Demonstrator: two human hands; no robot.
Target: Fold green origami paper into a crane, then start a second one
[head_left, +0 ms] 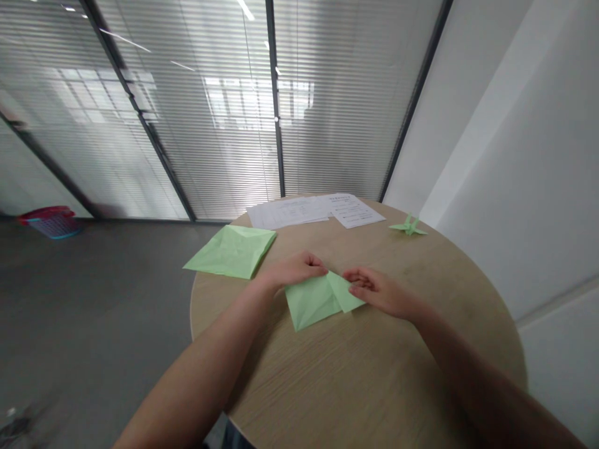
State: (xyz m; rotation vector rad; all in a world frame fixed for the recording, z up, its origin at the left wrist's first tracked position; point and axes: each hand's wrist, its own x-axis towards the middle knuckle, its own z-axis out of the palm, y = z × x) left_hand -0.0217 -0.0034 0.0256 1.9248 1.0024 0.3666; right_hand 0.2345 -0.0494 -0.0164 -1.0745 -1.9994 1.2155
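A partly folded light green paper (314, 300) lies in the middle of a round wooden table (374, 374). My left hand (296, 269) rests on its upper left edge with the fingers curled and pinching the paper. At the paper's right side, my right hand (378, 290) has its fingers bent, pressing down a folded flap. Both forearms reach in from the bottom of the view.
A stack of green paper sheets (233, 250) lies at the table's left edge, partly overhanging it. White printed sheets (313, 210) sit at the far edge. A small folded green paper figure (409, 227) stands at the far right. A red basket (49, 221) is on the floor at left.
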